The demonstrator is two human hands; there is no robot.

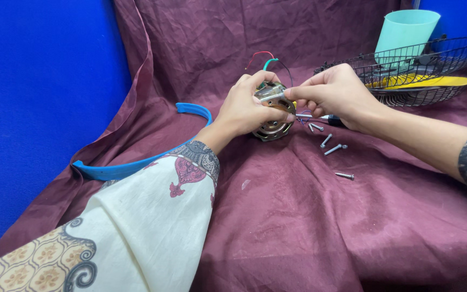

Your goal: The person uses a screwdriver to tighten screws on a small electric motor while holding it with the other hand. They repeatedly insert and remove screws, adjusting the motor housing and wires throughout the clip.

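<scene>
**Small electric motor held in both hands on a maroon cloth, screws lying loose beside it**

At the left edge of the maroon cloth (309,216) a curved blue plastic band (136,165) lies along the fold, running from the near-left side up toward the middle. Just right of it, the person's left hand (247,108) is closed around a small round electric motor (272,111), fingers curled over its near side and thumb across the top, steadying it on edge at the middle of the cloth. Red, green and dark wires (266,58) rise from the back of the motor. The right hand (333,92) meets it from the other side, fingertips pinched together at the motor's upper rim on something too small to make out.

Judging from what lies about, the motor is partly taken apart or partly put together: several loose silver screws (331,146) are scattered on the cloth just right of it, and a screwdriver (322,117) lies untouched under the right hand.

Toward the far-right corner sits a black wire fan guard (433,59) with a yellow blade (433,83) inside and a pale green cup (405,30) behind it. No packages, labels or signs show anywhere; plain blue walls (33,97) back the scene.
</scene>
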